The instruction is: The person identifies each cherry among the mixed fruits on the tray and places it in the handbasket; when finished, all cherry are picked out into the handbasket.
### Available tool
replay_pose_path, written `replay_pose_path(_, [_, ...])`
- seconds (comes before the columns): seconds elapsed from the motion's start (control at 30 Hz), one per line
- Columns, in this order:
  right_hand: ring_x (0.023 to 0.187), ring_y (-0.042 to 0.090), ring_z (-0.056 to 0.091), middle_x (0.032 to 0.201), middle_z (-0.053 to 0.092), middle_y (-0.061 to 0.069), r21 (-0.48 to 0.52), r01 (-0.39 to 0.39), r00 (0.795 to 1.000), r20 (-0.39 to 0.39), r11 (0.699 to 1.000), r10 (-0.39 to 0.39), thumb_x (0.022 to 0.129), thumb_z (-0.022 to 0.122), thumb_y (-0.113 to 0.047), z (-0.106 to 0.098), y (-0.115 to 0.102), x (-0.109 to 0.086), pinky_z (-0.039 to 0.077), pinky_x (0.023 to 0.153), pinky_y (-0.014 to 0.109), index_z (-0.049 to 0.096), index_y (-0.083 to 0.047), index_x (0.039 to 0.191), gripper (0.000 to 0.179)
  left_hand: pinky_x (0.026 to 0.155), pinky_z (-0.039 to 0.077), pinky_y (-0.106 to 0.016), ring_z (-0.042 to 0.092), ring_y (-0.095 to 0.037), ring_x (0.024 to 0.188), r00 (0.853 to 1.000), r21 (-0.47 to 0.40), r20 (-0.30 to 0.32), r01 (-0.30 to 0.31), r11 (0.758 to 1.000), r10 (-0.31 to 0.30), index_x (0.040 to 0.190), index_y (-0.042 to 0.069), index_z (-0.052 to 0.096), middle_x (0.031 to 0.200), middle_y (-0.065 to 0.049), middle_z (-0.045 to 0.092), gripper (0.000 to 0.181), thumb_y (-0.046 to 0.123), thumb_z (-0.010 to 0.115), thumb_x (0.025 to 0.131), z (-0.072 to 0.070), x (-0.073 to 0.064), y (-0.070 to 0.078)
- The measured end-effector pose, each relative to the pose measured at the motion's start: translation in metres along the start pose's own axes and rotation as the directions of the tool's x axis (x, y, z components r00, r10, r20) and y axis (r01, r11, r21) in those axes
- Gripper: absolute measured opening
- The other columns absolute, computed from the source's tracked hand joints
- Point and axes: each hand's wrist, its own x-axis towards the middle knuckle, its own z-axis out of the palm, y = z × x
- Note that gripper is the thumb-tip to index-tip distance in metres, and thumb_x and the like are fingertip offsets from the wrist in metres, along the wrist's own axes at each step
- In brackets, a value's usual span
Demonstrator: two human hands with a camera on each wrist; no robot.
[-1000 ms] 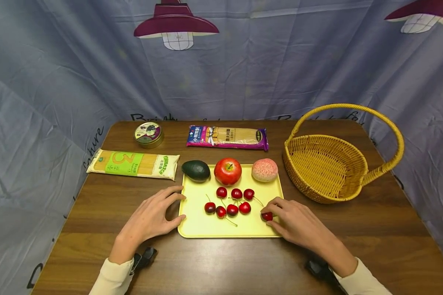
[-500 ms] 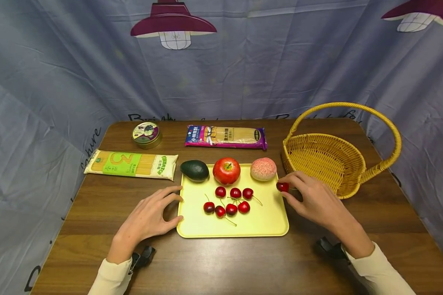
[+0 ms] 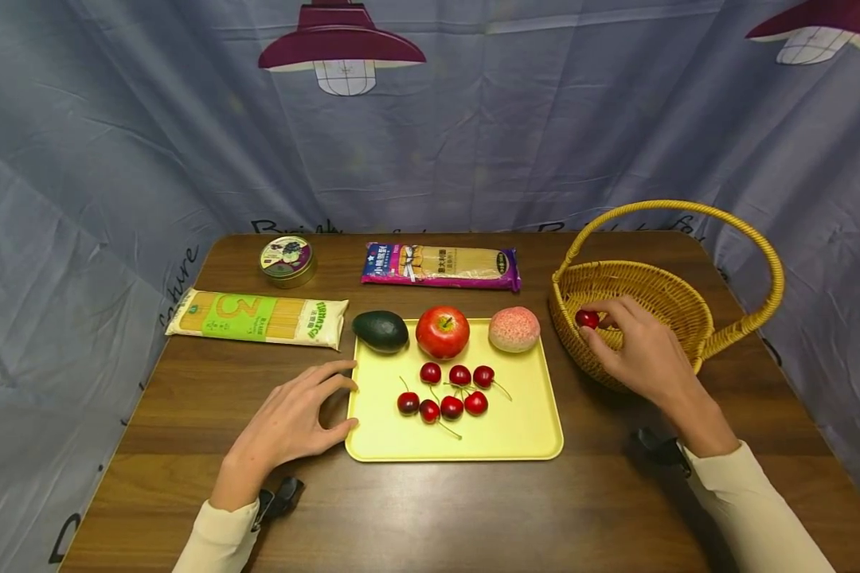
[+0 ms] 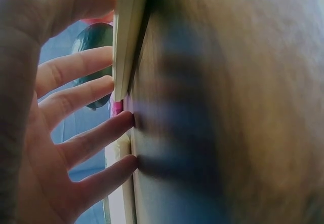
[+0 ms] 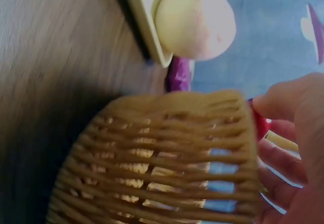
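My right hand [image 3: 641, 342] pinches a dark red cherry [image 3: 586, 318] over the near left rim of the yellow wicker basket [image 3: 688, 306]. In the right wrist view the cherry [image 5: 260, 126] shows between thumb and fingers, right at the basket's woven wall [image 5: 167, 153]. My left hand [image 3: 294, 414] lies at the left edge of the pale yellow tray [image 3: 502, 442], thumb and fingertips touching its rim, fingers spread. Several cherries with stems [image 3: 451, 407] lie in the tray's middle. Along its far edge sit a dark green avocado [image 3: 381, 331], a red apple [image 3: 442, 333] and a pink peach [image 3: 514, 329].
A green-labelled pack of noodles [image 3: 258, 317] lies left of the tray, and a purple pack of noodles [image 3: 440, 267] behind it. A round tin [image 3: 287, 261] stands at the back left. The basket's tall handle [image 3: 774, 270] arches over its right side.
My right hand has lifted the cherry off the tray's right side and carried it right and away from me, to the basket. The left hand has stayed at the tray's edge.
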Motion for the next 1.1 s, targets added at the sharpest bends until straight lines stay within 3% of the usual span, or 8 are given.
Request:
replay_pose_path(0.33, [0.081, 0.032, 0.072, 0.100, 0.071, 0.013, -0.040, -0.094, 0.988, 0.122, 0.995, 0.098, 0.088, 0.086, -0.009, 0.006, 0.020, 0.003, 0.056, 0.061, 0.054, 0.075, -0.008, 0.110, 0.025, 0.089, 0.062, -0.051, 0.066, -0.028, 0.131, 1.000, -0.010, 0.000, -0.001, 1.000, 0.001, 0.124, 0.020, 0.075, 0.156, 0.000, 0.059, 0.044, 0.043, 0.086, 0.088, 0.001, 0.001, 0.001])
replay_pose_path(0.6, [0.087, 0.032, 0.072, 0.109, 0.073, 0.016, -0.027, -0.143, 0.967, 0.207, 0.989, 0.146, 0.092, 0.083, -0.013, 0.018, 0.035, 0.009, 0.058, 0.069, 0.058, 0.074, -0.008, 0.117, 0.028, 0.089, 0.062, -0.052, 0.065, -0.029, 0.132, 1.000, -0.005, 0.003, 0.009, 1.000, -0.009, 0.125, 0.020, 0.075, 0.157, 0.000, 0.058, 0.045, 0.043, 0.086, 0.088, 0.001, 0.000, 0.000])
replay_pose_path(0.87, [0.083, 0.031, 0.070, 0.105, 0.072, 0.016, -0.030, -0.145, 0.962, 0.230, 0.989, 0.148, 0.092, 0.081, -0.012, 0.025, 0.043, 0.017, 0.057, 0.063, 0.054, 0.073, -0.006, 0.120, 0.029, 0.091, 0.062, -0.053, 0.064, -0.028, 0.133, 1.000, -0.008, 0.012, 0.025, 1.000, -0.024, 0.124, 0.020, 0.075, 0.158, 0.001, 0.057, 0.045, 0.043, 0.086, 0.087, 0.000, -0.002, 0.001])
replay_pose_path(1.1, [0.088, 0.035, 0.073, 0.109, 0.072, 0.020, -0.031, -0.150, 0.953, 0.260, 0.988, 0.153, 0.092, 0.082, -0.011, 0.027, 0.047, 0.023, 0.059, 0.070, 0.058, 0.072, -0.005, 0.120, 0.031, 0.088, 0.062, -0.054, 0.064, -0.027, 0.134, 1.000, -0.007, 0.004, 0.030, 1.000, -0.030, 0.124, 0.022, 0.075, 0.158, 0.003, 0.057, 0.045, 0.044, 0.087, 0.087, 0.000, -0.001, 0.002])
